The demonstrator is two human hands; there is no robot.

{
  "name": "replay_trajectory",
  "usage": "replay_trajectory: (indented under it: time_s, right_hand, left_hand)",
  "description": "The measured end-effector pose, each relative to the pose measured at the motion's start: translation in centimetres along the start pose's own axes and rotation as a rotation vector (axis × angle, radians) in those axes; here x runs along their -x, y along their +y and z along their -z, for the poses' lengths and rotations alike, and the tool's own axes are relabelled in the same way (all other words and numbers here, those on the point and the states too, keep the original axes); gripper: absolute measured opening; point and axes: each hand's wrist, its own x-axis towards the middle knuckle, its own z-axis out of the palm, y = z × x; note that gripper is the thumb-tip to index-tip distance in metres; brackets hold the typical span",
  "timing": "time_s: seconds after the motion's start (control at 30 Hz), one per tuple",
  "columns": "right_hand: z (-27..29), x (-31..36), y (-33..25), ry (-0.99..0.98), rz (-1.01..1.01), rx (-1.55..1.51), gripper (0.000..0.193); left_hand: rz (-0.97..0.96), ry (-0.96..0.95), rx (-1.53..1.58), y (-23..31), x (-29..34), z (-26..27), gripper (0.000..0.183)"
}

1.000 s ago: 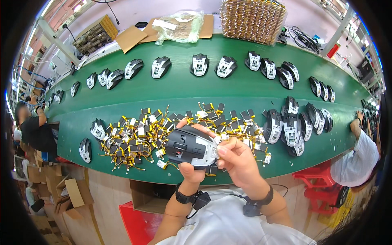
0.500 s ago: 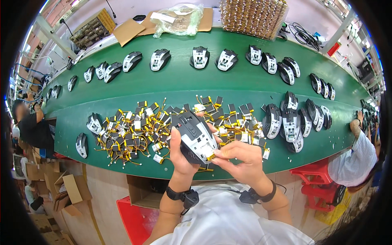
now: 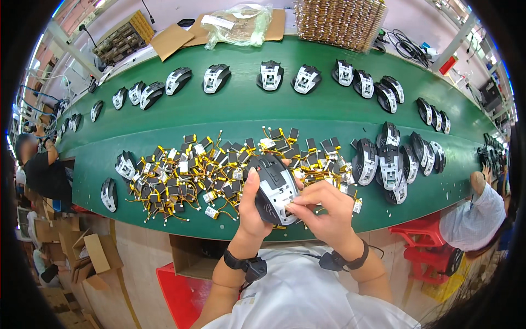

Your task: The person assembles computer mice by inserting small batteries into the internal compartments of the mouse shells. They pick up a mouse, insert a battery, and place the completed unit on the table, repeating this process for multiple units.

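Observation:
A black and white computer mouse (image 3: 278,192), its cover partly off so that inner slots show, lies tilted in my left hand (image 3: 252,216). The left fingers wrap under it, with the thumb along its left side. At the mouse's lower end my right hand (image 3: 331,214) pinches, thumb and forefinger together; whatever sits between those fingertips is too small to make out. Behind and beside the mouse spreads a heap of small battery packs (image 3: 178,189), black, silver and yellow with thin wires. More such packs (image 3: 318,159) lie right of the mouse.
Several part-built mice (image 3: 390,164) cluster on the right of the green bench (image 3: 241,118); others (image 3: 217,79) line its far strip. Two mice (image 3: 109,194) sit at left. A stacked tray block (image 3: 339,24) and plastic bag (image 3: 238,26) stand behind. Co-workers sit at both sides.
The mouse has shifted slightly right and turned more upright. A yellow piece seen earlier at its lower end is now out of sight. Mice on the far strip have crept slightly right.

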Motion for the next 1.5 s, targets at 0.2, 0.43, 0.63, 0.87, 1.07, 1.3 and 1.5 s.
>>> replay_trajectory:
  time_s: [0.2,0.43,0.63,0.87,1.07,1.3,1.5]
  right_hand:
    - [1.0,-0.5,-0.9,-0.136,0.006,-0.045,0.024]
    - [0.6,-0.2,0.2,-0.01,0.146,0.086,0.021]
    - [-2.4,0.2,-0.9,0.1,0.283,0.33,0.036]
    - [-2.1,1.3,0.2,-0.011,0.376,0.472,0.049]
    - [-1.4,1.6,0.6,0.042,0.436,0.467,0.045]
    - [-1.6,2.2,2.0,0.072,0.306,0.24,0.033]
    - [2.3,0.7,-0.1,0.029,-0.213,-0.417,0.037]
  left_hand:
    - [-0.101,0.021,0.083,0.1,-0.4,0.3,0.079]
    - [-0.13,0.082,0.104,-0.4,-0.3,-0.9,0.078]
    - [-0.232,0.247,0.206,-0.3,-1.1,-1.5,0.074]
    - [-0.203,0.196,0.324,-0.4,-1.0,-0.7,0.074]
    - [-0.175,0.156,0.268,-0.4,-1.0,-1.3,0.076]
    - [-0.097,0.089,0.199,-0.8,-0.6,-1.7,0.07]
    - [-0.162,0.015,0.161,-0.3,-1.5,-0.2,0.081]
